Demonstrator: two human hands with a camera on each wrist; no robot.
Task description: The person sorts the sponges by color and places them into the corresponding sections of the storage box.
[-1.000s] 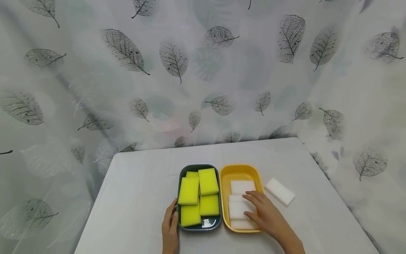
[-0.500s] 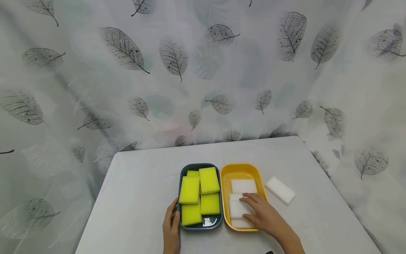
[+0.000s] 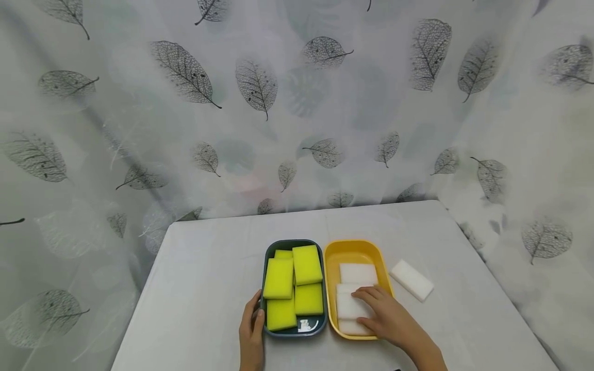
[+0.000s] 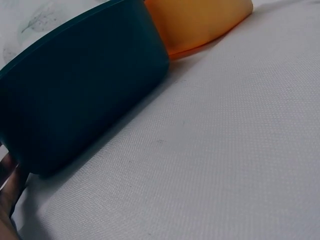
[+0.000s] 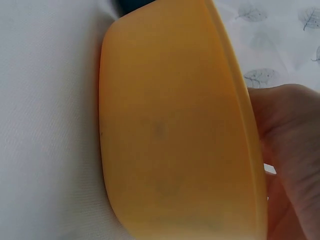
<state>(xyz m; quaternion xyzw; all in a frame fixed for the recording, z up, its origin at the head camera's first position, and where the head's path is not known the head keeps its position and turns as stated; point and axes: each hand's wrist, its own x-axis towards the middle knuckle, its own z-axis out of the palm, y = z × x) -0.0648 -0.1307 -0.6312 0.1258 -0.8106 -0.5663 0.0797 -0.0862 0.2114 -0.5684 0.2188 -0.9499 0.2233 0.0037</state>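
Note:
In the head view, my left hand rests its fingers against the left outer wall of a dark teal tray. Several yellow sponges lie in that tray, some overlapping. The left wrist view shows fingers by the lower edge of the teal tray. My right hand reaches over the right rim of a yellow tray. Its fingertips and thumb span a white sponge on top of other white sponges. In the right wrist view, the yellow tray hides most fingers.
One white sponge lies on the white-covered table, right of the yellow tray. Both trays stand side by side. Behind the table hangs a leaf-patterned curtain. A small dark object's tip shows at the bottom edge near the right forearm.
My right hand has come down slightly and leftward, its fingers now closer about the upper white sponge. The left hand stays at the teal tray. The sponges have not visibly moved.

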